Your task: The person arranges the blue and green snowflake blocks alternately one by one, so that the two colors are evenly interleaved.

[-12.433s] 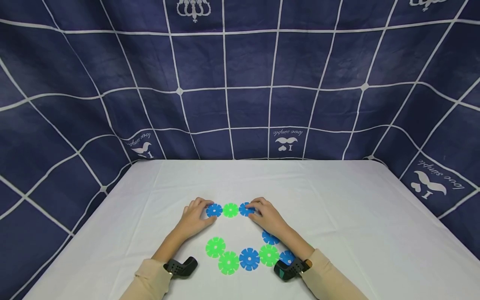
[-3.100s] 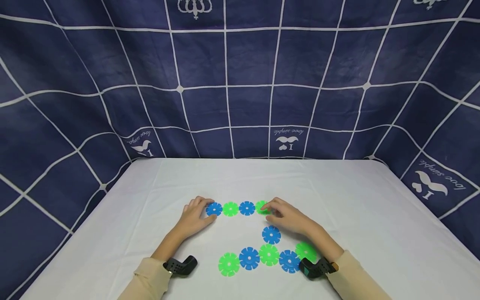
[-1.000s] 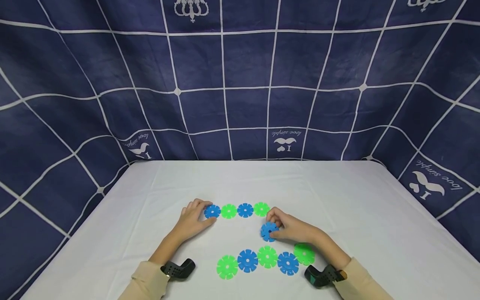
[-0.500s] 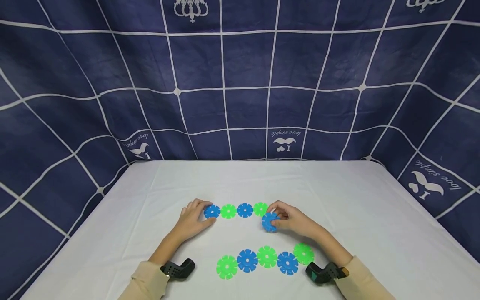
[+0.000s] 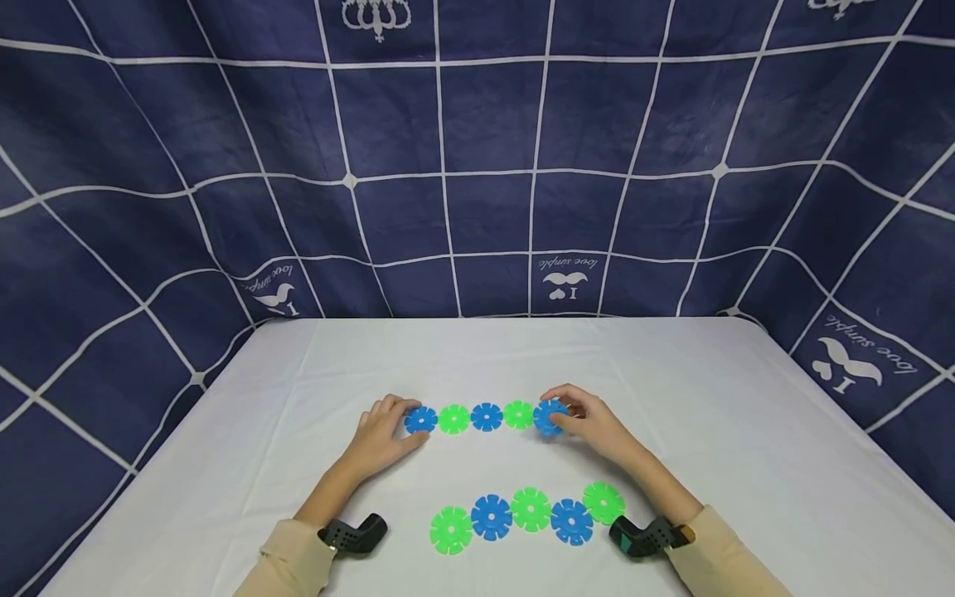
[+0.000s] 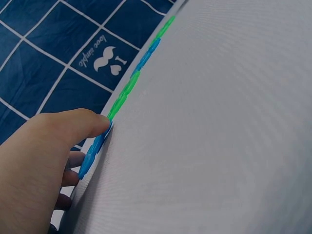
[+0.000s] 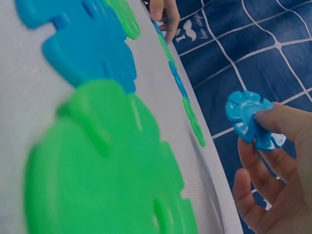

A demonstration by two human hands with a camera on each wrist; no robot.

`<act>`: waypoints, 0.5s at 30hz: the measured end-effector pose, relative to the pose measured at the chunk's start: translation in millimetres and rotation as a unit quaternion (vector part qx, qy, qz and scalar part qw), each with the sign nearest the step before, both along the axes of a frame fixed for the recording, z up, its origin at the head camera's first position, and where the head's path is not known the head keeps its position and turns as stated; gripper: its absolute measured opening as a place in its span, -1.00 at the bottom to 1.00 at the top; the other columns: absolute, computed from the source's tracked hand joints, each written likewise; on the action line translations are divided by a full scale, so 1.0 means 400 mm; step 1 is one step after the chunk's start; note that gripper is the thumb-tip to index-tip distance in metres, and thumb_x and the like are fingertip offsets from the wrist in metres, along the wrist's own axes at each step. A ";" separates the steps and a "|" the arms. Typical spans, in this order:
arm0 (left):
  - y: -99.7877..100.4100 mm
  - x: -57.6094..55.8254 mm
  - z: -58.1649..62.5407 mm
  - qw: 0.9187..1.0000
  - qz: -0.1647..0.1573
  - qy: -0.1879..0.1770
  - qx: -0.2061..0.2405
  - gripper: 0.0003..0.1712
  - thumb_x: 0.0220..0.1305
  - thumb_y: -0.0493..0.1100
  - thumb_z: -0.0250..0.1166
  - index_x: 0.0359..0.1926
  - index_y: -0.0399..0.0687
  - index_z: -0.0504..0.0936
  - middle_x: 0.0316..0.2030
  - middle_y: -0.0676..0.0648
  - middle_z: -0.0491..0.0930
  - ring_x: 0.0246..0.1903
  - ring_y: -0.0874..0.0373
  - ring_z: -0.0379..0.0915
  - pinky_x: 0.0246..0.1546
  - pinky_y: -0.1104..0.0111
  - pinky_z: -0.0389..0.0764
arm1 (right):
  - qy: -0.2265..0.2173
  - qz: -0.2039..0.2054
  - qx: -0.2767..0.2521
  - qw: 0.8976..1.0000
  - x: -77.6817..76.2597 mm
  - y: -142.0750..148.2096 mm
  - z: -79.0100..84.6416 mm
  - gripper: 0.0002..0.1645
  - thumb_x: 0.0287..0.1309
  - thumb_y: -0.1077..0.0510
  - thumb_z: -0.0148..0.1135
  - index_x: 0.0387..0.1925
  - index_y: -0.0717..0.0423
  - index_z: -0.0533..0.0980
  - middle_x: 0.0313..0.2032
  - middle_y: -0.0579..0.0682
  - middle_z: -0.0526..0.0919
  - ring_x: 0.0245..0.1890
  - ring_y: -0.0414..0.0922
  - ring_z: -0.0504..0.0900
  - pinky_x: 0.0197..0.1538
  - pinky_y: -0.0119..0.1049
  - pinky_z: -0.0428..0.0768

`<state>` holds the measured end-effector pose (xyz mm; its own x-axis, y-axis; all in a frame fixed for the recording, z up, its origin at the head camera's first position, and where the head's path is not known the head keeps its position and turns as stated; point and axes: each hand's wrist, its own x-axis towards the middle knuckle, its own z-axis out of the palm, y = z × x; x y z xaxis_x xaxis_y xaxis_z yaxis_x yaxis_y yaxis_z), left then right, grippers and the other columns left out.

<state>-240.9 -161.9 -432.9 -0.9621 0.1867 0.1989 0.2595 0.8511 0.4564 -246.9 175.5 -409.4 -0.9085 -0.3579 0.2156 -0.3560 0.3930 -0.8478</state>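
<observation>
Pinching a raised blue disc (image 5: 546, 419), the right hand (image 5: 595, 424) holds it at the right end of the far row (image 5: 454, 419), four discs laid; the left hand (image 5: 382, 431) grips its leftmost disc (image 5: 421, 419) by the edges. Five near discs (image 5: 530, 509) apparently remain.

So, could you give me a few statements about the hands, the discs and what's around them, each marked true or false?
1. The right hand holds a raised blue disc. True.
2. The left hand holds a green disc. False: the left hand holds the leftmost blue disc.
3. The near row of discs has three green ones and two blue ones. True.
4. The tablecloth is red. False: the tablecloth is white.
5. The curtain has white lines. True.
</observation>
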 end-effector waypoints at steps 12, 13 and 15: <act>0.001 0.000 0.003 1.000 -0.001 0.002 -0.001 -0.40 0.03 0.11 0.27 0.08 -0.03 0.46 -0.05 -0.06 0.42 0.00 0.05 0.28 -0.18 0.26 0.16 | -0.021 -0.067 -0.046 0.996 -0.012 0.015 -0.018 -0.56 0.14 0.17 0.16 0.07 0.16 0.39 -0.30 0.08 0.50 -0.60 -0.31 0.29 -0.54 -0.43 0.34; 0.002 0.000 0.003 1.000 -0.001 0.001 0.000 -0.41 0.03 0.10 0.27 0.08 -0.03 0.46 -0.05 -0.06 0.42 0.00 0.05 0.28 -0.18 0.26 0.16 | -0.025 -0.070 -0.046 0.996 -0.013 0.016 -0.020 -0.56 0.14 0.17 0.16 0.07 0.17 0.37 -0.31 0.08 0.51 -0.60 -0.31 0.29 -0.53 -0.44 0.33; 0.002 0.001 0.002 1.000 0.000 0.001 0.000 -0.41 0.03 0.10 0.26 0.08 -0.03 0.46 -0.05 -0.06 0.42 0.00 0.05 0.28 -0.18 0.25 0.16 | -0.035 -0.080 -0.045 0.995 -0.016 0.018 -0.027 -0.56 0.13 0.18 0.17 0.06 0.16 0.36 -0.34 0.07 0.54 -0.60 -0.32 0.29 -0.52 -0.46 0.31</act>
<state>-240.7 -161.3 -431.9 -0.9616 0.1875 0.2003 0.2609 0.8511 0.4556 -253.3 182.7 -420.4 -0.9663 -0.1886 0.1752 -0.2342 0.3615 -0.9025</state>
